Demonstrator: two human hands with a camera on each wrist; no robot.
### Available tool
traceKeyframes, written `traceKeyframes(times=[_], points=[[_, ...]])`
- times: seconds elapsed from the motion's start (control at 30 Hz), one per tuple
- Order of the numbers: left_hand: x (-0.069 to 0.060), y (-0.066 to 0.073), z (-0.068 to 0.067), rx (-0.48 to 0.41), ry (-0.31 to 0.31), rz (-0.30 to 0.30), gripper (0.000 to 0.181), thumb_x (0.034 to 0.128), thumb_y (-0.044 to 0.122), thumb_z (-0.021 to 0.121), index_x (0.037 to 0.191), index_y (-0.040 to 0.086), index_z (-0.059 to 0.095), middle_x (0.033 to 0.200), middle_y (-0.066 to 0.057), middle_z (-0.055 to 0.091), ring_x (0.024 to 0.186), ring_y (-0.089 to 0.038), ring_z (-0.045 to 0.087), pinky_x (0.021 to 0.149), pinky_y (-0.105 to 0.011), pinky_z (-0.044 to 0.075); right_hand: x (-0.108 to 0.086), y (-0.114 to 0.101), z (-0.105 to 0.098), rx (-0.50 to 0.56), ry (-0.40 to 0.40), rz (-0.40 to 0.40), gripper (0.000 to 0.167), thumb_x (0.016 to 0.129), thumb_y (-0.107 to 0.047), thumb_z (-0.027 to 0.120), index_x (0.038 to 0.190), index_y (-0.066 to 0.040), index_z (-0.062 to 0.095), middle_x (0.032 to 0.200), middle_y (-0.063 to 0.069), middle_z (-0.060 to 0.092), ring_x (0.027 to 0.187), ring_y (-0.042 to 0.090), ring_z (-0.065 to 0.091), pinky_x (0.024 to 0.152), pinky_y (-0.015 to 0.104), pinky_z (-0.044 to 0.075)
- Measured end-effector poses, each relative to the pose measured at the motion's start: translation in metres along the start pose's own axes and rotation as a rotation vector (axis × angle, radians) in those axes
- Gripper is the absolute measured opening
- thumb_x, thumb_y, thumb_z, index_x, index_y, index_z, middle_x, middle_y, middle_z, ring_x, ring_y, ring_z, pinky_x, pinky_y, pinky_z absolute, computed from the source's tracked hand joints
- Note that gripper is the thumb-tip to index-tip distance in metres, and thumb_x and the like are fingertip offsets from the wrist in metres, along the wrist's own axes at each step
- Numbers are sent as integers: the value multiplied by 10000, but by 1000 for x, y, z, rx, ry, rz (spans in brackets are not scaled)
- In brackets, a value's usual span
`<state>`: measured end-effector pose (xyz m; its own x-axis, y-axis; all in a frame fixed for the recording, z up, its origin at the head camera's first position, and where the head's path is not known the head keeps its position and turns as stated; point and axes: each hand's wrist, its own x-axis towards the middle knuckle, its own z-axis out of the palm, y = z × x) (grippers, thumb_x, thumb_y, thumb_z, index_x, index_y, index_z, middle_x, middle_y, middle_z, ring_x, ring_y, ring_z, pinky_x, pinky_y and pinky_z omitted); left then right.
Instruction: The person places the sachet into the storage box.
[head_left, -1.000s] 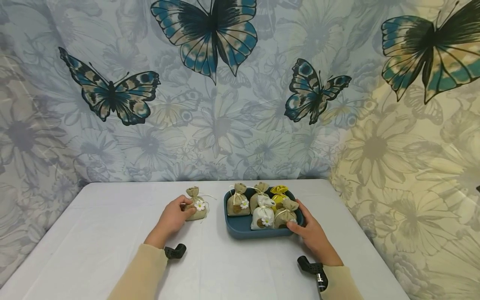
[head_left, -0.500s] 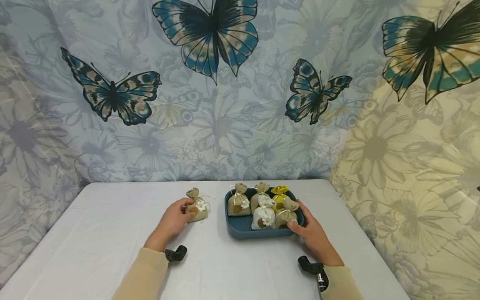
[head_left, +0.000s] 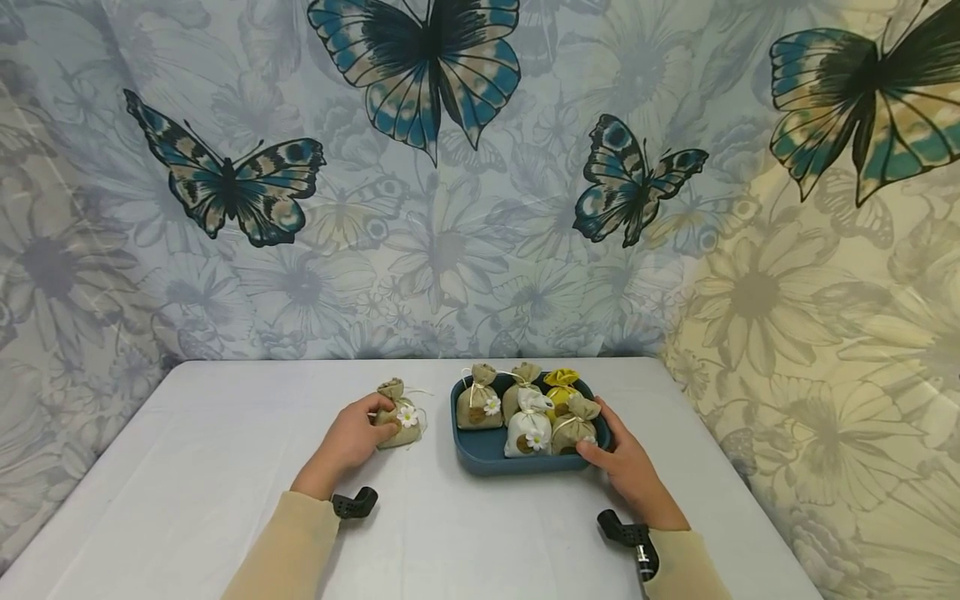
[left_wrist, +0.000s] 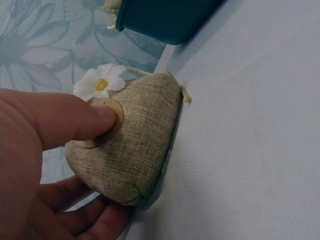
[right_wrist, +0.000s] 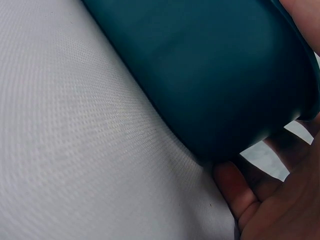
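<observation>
My left hand [head_left: 354, 435] grips a beige burlap sachet [left_wrist: 145, 130] with a white flower and a round tag. In the left wrist view the thumb presses on the tag and the fingers curl behind the sachet, whose base is at the white cloth. At the right end of a blue tray [head_left: 480, 463] is my right hand [head_left: 626, 467], thumb over the near rim and fingers around the outer wall. Inside the tray stand a white sachet [head_left: 525, 432], a yellow sachet [head_left: 559, 387] and several beige sachets [head_left: 480, 403].
A white tablecloth [head_left: 465, 542] covers the table. Behind it hangs a backdrop [head_left: 442, 275] printed with flowers and butterflies. A black wrist mount [head_left: 356, 503] sits at the left wrist, another black mount [head_left: 624, 530] at the right.
The left hand and its sachet have shifted slightly right and nearer to me, and the sachet leans a little more. The right hand and tray stay about where they were.
</observation>
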<state>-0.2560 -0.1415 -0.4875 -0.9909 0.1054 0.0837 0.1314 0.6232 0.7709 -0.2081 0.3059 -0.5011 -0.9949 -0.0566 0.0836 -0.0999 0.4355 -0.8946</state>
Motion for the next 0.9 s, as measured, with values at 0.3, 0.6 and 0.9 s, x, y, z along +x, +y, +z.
traceKeyframes(times=[0.3, 0.6, 0.9], points=[[0, 3, 4, -101, 4, -19, 228, 793, 129, 788, 966, 177, 646, 1120, -50, 637, 948, -214, 603, 723, -361, 478, 0, 1, -1, 14, 0, 12, 893, 931, -273, 728, 1615, -213, 157, 1629, 143, 167, 1477, 386, 95, 1128, 615, 118], [-1, 10, 3, -217, 31, -22, 237, 772, 88, 778, 968, 150, 660, 1102, -103, 634, 893, -241, 591, 678, -348, 490, -3, -5, 1, 15, 4, 9, 896, 922, -279, 736, 1614, -217, 171, 1626, 139, 182, 1476, 388, 102, 1124, 624, 116], [-6, 39, -3, -381, 80, 44, 241, 788, 48, 775, 986, 95, 645, 1062, -106, 629, 804, -226, 553, 630, -312, 466, -5, -16, -1, 21, -11, 29, 892, 917, -230, 738, 1609, -146, 181, 1615, 189, 185, 1468, 418, 107, 1123, 627, 117]])
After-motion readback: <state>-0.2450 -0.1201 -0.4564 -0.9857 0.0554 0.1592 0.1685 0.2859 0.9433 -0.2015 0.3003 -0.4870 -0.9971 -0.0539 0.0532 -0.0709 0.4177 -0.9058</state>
